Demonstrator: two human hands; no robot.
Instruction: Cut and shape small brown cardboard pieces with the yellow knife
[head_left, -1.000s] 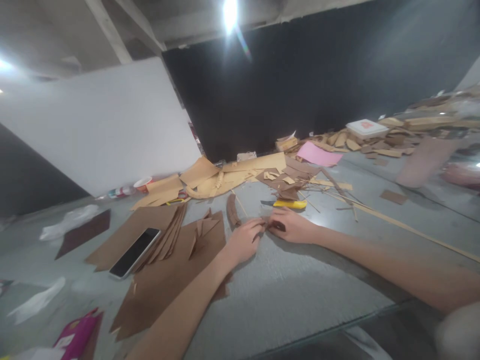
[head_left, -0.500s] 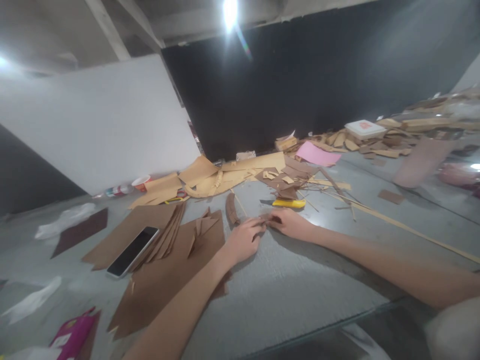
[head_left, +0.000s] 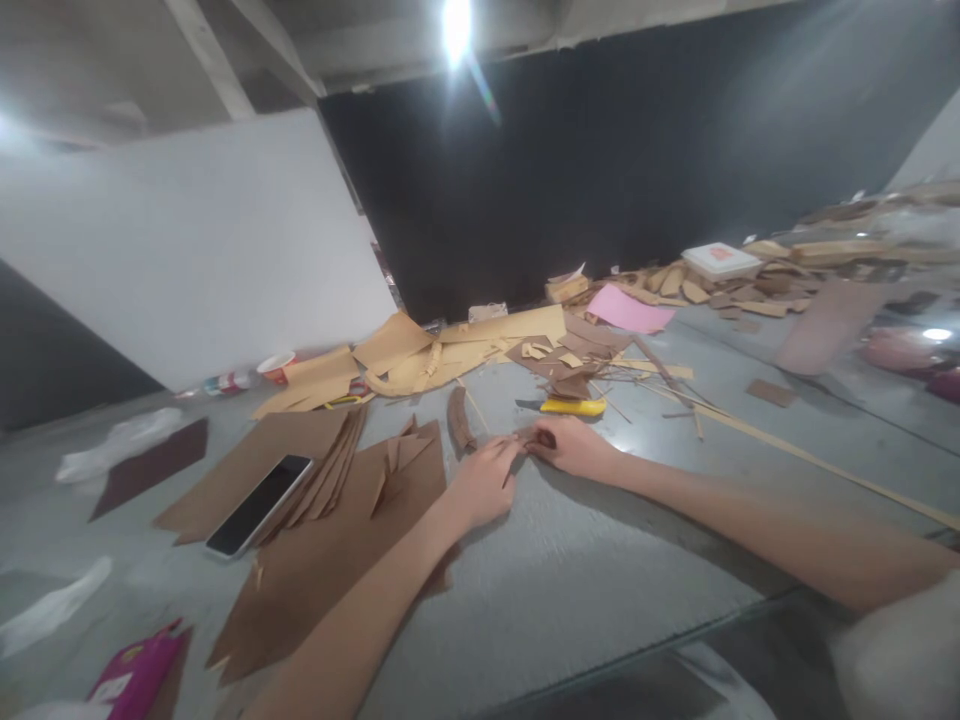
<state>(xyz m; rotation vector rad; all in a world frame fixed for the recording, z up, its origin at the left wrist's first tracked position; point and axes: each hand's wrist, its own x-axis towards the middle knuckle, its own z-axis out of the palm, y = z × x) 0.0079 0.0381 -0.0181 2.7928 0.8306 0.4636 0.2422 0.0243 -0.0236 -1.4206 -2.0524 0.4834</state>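
Above the grey tabletop my left hand and my right hand meet, fingertip to fingertip. Between them is a small brown strip, mostly hidden by the fingers. Both hands are closed in a pinch on it. Just beyond my left hand lies a curved, ridged brown piece. A yellow utility knife rests behind my right hand, its blade pointing left.
Brown sheets lie left, with a phone on the stack. Tan and brown scraps spread along the back, near a pink sheet. A long thin strip crosses the right side. The table edge runs close in front.
The whole view has shifted slightly, so everything sits a little further left. Both hands stay together on the small brown strip, with only slight finger movement.
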